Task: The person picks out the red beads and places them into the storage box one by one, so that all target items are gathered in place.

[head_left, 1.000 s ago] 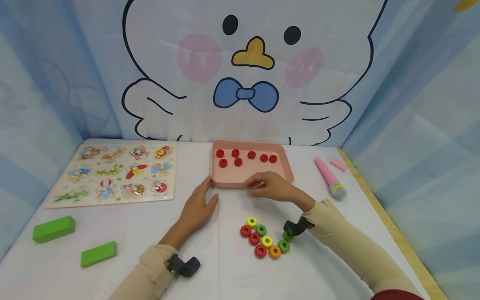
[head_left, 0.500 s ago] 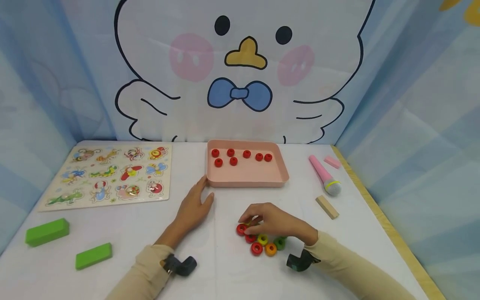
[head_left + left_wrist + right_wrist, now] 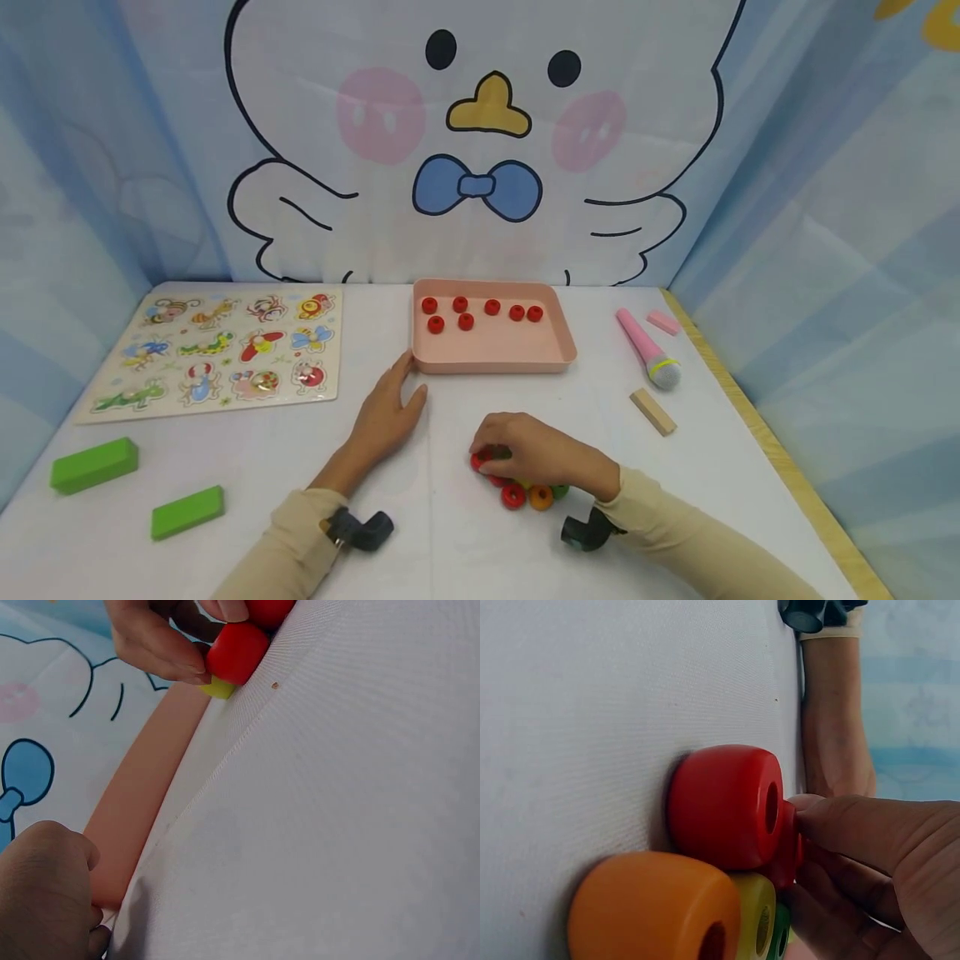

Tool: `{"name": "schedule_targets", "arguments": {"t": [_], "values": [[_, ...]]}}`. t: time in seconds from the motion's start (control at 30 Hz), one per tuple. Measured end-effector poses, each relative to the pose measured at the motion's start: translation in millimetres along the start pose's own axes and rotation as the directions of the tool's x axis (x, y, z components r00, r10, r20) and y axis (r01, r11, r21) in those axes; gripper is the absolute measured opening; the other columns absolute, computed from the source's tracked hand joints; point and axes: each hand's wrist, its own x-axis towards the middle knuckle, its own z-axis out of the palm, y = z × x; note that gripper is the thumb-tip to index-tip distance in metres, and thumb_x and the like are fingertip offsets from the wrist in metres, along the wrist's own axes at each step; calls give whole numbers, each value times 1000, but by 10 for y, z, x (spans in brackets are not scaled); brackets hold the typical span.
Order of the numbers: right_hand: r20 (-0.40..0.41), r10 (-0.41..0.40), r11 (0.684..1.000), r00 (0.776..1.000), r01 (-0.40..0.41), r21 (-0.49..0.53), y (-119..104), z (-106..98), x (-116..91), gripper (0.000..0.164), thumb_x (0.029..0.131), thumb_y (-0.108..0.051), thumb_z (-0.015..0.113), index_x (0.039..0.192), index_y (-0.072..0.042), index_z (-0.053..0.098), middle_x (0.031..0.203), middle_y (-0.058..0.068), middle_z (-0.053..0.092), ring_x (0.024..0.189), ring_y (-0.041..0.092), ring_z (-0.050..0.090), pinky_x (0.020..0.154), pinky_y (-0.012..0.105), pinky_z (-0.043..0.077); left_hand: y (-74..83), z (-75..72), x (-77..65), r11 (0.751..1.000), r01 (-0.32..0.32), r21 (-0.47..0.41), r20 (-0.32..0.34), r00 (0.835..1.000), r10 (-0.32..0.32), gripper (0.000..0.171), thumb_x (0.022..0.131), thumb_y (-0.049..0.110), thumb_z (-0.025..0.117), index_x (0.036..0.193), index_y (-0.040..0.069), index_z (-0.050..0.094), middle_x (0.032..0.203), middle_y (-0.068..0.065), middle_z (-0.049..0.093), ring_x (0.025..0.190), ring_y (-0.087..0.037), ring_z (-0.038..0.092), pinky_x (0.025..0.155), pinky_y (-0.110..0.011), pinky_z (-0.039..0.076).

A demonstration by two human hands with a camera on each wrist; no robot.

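Note:
My left hand lies on the cloth with its fingers extended, and the fingertips touch the near left corner of the pink tray. Several red beads sit apart from one another inside the tray. My right hand reaches down over a cluster of loose beads, its thumb and fingers pinching a red bead at the cluster's left side. Another red bead and an orange bead stand close by in the right wrist view. The hand covers most of the yellow and green beads.
An insect puzzle board lies at the back left. Two green blocks rest at the front left. Toward the right edge are a pink toy microphone, a small pink block and a wooden block.
My right hand has moved from the tray's front edge back to the bead cluster, and its fingers have closed around a red bead. The left hand stays at the tray corner.

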Motion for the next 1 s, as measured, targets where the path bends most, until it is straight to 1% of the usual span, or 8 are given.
{"name": "schedule_targets", "arguments": {"t": [0.1, 0.27, 0.47, 0.6, 0.7, 0.77, 0.87, 1.0], "values": [[7, 0, 1000, 1000, 0, -5, -7, -8, 6, 20, 90, -18, 74, 110, -14, 74, 102, -12, 63, 91, 5, 56, 88, 20, 50, 4, -4, 1, 1000, 7, -5, 1, 1000, -7, 67, 100, 30, 51, 157, 12, 22, 156, -7, 34, 145, -28, 24, 118, -48, 20], [15, 15, 1000, 1000, -16, 25, -17, -15, -1, 21, 90, -18, 73, 111, -14, 74, 103, -12, 62, 92, 5, 56, 89, 20, 50, 2, -2, 6, 1000, 19, -1, 11, 1000, -19, 68, 100, 30, 51, 158, 12, 20, 157, -8, 33, 146, -27, 23, 118, -47, 20], [-8, -1, 997, 1000, 2, 82, -15, -64, -5, 19, 91, -18, 72, 109, -15, 74, 103, -12, 62, 90, 8, 59, 85, 21, 52, 5, -8, 3, 1000, 13, -1, 5, 1000, -13, 67, 100, 30, 51, 157, 11, 21, 157, -7, 33, 146, -27, 23, 118, -47, 20], [-28, -13, 993, 1000, 17, 115, 5, -139, 11, 19, 91, -17, 72, 110, -15, 73, 104, -12, 63, 92, 6, 60, 86, 21, 53, -6, 2, 8, 1000, 7, 0, 3, 1000, -7, 67, 100, 30, 51, 157, 11, 21, 157, -8, 33, 145, -28, 23, 118, -47, 20], [-64, -11, 989, 998, 20, 148, 51, -221, 39, 20, 91, -16, 73, 110, -14, 73, 104, -11, 64, 95, 6, 60, 85, 23, 54, -16, 9, 6, 1000, 7, -5, 2, 1000, -7, 67, 100, 30, 51, 157, 11, 21, 157, -8, 33, 145, -28, 24, 118, -47, 20], [-94, -1, 986, 996, 17, 166, 99, -297, 67, 20, 90, -15, 73, 111, -14, 73, 104, -10, 65, 95, 6, 61, 86, 26, 55, -24, 12, 8, 1000, 8, -6, 4, 1000, -8, 68, 100, 30, 51, 157, 11, 20, 157, -8, 33, 145, -28, 23, 117, -47, 20], [-153, 15, 987, 988, 9, 161, 201, -437, 125, 24, 90, -14, 73, 113, -12, 73, 103, -8, 66, 95, 8, 62, 86, 28, 56, -33, 13, 11, 1000, 8, -7, 3, 1000, -7, 68, 100, 31, 51, 158, 11, 20, 157, -7, 33, 145, -27, 23, 118, -47, 20], [-234, 32, 990, 972, 1, 138, 368, -628, 231, 28, 89, -13, 74, 116, -6, 72, 104, -4, 67, 96, 13, 62, 86, 29, 56, -33, 24, 12, 1000, 5, -6, -1, 1000, -5, 68, 100, 31, 51, 157, 11, 21, 156, -8, 34, 145, -28, 24, 118, -47, 20]]}}
